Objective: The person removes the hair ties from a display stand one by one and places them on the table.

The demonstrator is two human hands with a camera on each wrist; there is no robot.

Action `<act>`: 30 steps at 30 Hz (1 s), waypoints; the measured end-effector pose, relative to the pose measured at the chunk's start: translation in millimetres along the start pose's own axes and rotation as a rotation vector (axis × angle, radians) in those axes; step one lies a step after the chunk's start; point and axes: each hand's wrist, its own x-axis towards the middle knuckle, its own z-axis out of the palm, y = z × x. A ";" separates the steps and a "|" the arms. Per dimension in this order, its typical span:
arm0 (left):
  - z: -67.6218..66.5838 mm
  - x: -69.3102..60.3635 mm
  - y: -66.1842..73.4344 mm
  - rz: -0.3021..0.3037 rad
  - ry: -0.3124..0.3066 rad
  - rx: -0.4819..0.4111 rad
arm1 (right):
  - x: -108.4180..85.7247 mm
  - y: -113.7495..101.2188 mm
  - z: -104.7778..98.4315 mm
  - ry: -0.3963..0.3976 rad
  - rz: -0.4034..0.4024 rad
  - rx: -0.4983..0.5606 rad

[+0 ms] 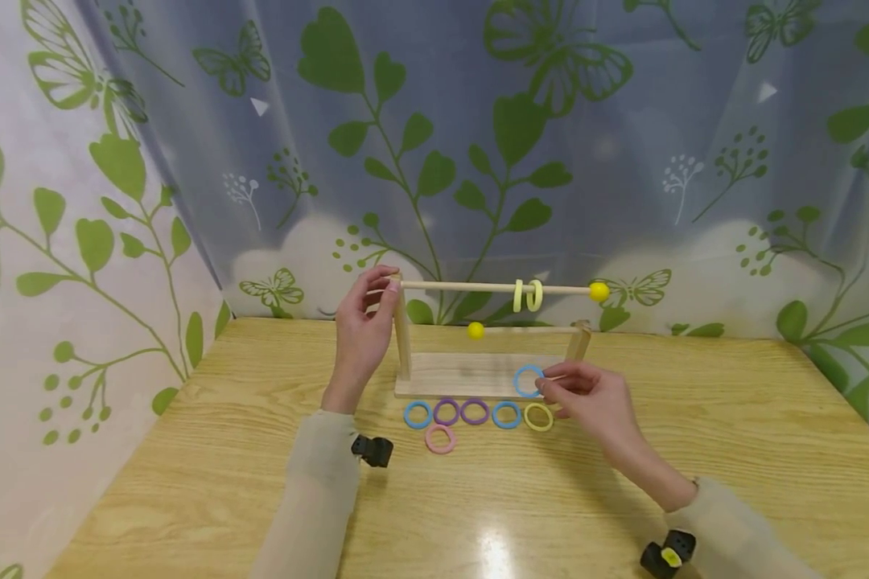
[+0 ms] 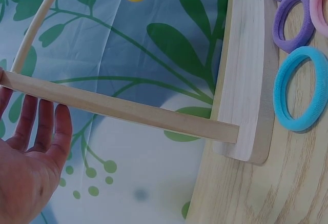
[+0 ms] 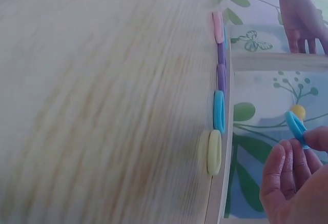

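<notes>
On a wood-grain table (image 1: 210, 482): one wooden stand (image 1: 471, 374), fitted with two rods. Upper rod (image 1: 456, 286) — bears two pale yellow rings (image 1: 517, 296), tipped with a yellow ball (image 1: 599, 292). Lower rod (image 1: 529, 330) — tipped likewise. Left hand (image 1: 364, 326): thumb and fingers gripping the left post (image 1: 403, 342) near its top. Right hand (image 1: 597, 402): pinching one blue ring (image 1: 516, 381), below the lower rod in the head view. Before the base: five loose rings (image 1: 474, 423) in a row, blue, purple, purple, blue, yellow; one pink ring (image 1: 440, 451) nearer the person.
</notes>
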 end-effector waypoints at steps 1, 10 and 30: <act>0.1 0.0 -0.1 0.000 0.001 -0.001 | -0.4 -0.5 0.8 -0.008 0.002 -0.002; 0.2 -0.4 0.5 0.006 -0.004 -0.001 | -2.6 -3.6 10.5 -0.041 -0.009 -0.016; 0.0 -0.6 0.1 0.005 0.003 0.025 | -0.4 3.3 32.4 -0.075 -0.025 -0.097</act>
